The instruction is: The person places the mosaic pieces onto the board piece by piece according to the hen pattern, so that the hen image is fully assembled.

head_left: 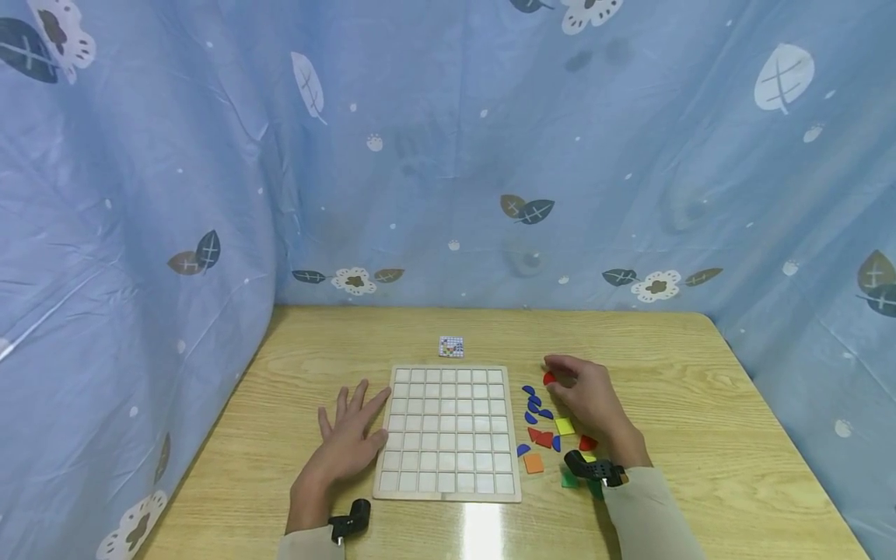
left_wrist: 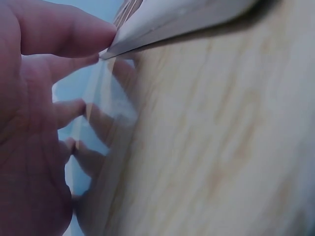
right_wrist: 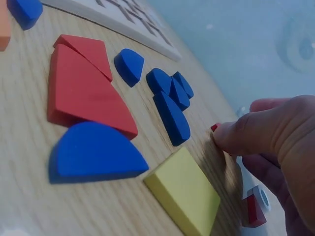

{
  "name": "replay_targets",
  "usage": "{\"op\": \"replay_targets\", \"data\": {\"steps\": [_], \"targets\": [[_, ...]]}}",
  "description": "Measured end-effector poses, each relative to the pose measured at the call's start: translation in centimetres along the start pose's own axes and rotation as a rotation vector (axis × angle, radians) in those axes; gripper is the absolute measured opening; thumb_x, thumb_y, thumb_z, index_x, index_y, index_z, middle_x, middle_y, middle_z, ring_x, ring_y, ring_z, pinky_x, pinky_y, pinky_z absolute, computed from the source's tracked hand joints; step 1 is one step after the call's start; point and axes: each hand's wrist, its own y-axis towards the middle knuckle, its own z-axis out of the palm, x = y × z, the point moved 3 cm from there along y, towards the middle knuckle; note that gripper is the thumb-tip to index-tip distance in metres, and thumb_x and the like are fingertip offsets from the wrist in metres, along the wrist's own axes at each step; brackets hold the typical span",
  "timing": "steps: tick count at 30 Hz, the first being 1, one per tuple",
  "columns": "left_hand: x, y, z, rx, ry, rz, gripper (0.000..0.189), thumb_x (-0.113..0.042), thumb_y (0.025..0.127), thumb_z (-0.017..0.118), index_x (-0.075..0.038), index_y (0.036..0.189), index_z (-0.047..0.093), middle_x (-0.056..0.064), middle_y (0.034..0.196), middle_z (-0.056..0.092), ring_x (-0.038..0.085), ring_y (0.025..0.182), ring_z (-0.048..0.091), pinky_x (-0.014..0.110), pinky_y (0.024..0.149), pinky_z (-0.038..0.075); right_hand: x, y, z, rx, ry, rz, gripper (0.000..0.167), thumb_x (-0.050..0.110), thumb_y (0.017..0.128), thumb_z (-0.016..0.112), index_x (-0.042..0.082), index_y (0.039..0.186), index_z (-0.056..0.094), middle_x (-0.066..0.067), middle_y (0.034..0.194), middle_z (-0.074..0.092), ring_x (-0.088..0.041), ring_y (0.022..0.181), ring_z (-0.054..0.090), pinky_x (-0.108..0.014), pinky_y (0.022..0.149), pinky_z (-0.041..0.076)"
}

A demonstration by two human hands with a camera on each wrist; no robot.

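My left hand (head_left: pixel 346 443) lies at the left side of a pale wooden grid board (head_left: pixel 448 498), fingers spread, with thumb and index finger touching its edge. In the left wrist view the thumb (left_wrist: pixel 74 32) meets the edge of the board (left_wrist: pixel 177 19). At the board's upper right, my right hand (head_left: pixel 588 393) pinches a small red piece (head_left: pixel 549 378) low over the table. Only a bit of that red piece (right_wrist: pixel 215 127) shows by the thumb in the right wrist view. Nearest that hand lie a yellow square (right_wrist: pixel 184 189) and several blue half-round pieces (right_wrist: pixel 171 118).
Red pieces (head_left: pixel 544 439), an orange square (head_left: pixel 533 463) and a green piece (head_left: pixel 569 478) lie right of the board, partly under the right wrist. A small printed pattern card (head_left: pixel 451 347) lies behind the board. A blue curtain (head_left: pixel 448 155) hangs around the table.
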Motion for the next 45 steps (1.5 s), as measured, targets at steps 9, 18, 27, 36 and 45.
{"op": "replay_targets", "data": {"steps": [9, 18, 27, 36, 45], "targets": [[0.1, 0.1, -0.1, 0.071, 0.032, -0.052, 0.068, -0.014, 0.108, 0.058, -0.018, 0.173, 0.037, 0.022, 0.184, 0.001, 0.051, 0.167, -0.019, 0.078, 0.118, -0.029, 0.1, -0.1, 0.1, -0.007, -0.048, -0.054, 0.046, -0.005, 0.097, 0.076, 0.004, 0.142, 0.072, -0.019, 0.139, 0.075, -0.040, 0.127, 0.074, -0.056, 0.106, 0.060], [0.2, 0.1, -0.3, 0.073, 0.027, -0.031, 0.071, -0.014, 0.106, 0.061, -0.019, 0.172, 0.037, 0.024, 0.184, 0.000, 0.053, 0.166, -0.019, 0.079, 0.118, -0.029, 0.6, -0.6, -0.7, -0.061, -0.083, -0.111, 0.038, -0.001, 0.095, 0.082, 0.001, 0.133, 0.077, -0.019, 0.125, 0.080, -0.039, 0.113, 0.078, -0.055, 0.098, 0.063], [0.4, 0.2, -0.6, 0.079, 0.027, -0.015, 0.070, -0.014, 0.107, 0.061, -0.020, 0.173, 0.037, 0.024, 0.184, 0.000, 0.053, 0.167, -0.019, 0.079, 0.118, -0.028, 5.1, 0.0, -1.6, -0.113, -0.054, -0.292, 0.036, 0.002, 0.092, 0.086, 0.004, 0.128, 0.080, -0.014, 0.119, 0.083, -0.034, 0.107, 0.081, -0.055, 0.094, 0.065], [-0.1, 0.1, -0.7, 0.041, 0.021, 0.010, 0.068, -0.013, 0.104, 0.063, -0.017, 0.169, 0.044, 0.030, 0.181, 0.009, 0.059, 0.166, -0.011, 0.083, 0.117, -0.024, 10.3, 1.5, 0.2, -0.040, 0.006, -0.346, 0.035, 0.007, 0.094, 0.086, 0.005, 0.129, 0.080, -0.012, 0.119, 0.084, -0.034, 0.111, 0.081, -0.053, 0.093, 0.066], [-0.1, 0.1, -0.5, -0.019, 0.066, -0.001, 0.067, -0.013, 0.098, 0.065, -0.021, 0.164, 0.053, 0.025, 0.180, 0.021, 0.057, 0.166, 0.000, 0.085, 0.119, -0.016, 13.6, 3.2, 3.7, 0.039, 0.090, -0.389, 0.033, 0.004, 0.093, 0.086, 0.007, 0.125, 0.082, -0.010, 0.123, 0.083, -0.029, 0.112, 0.081, -0.044, 0.095, 0.066]]}}
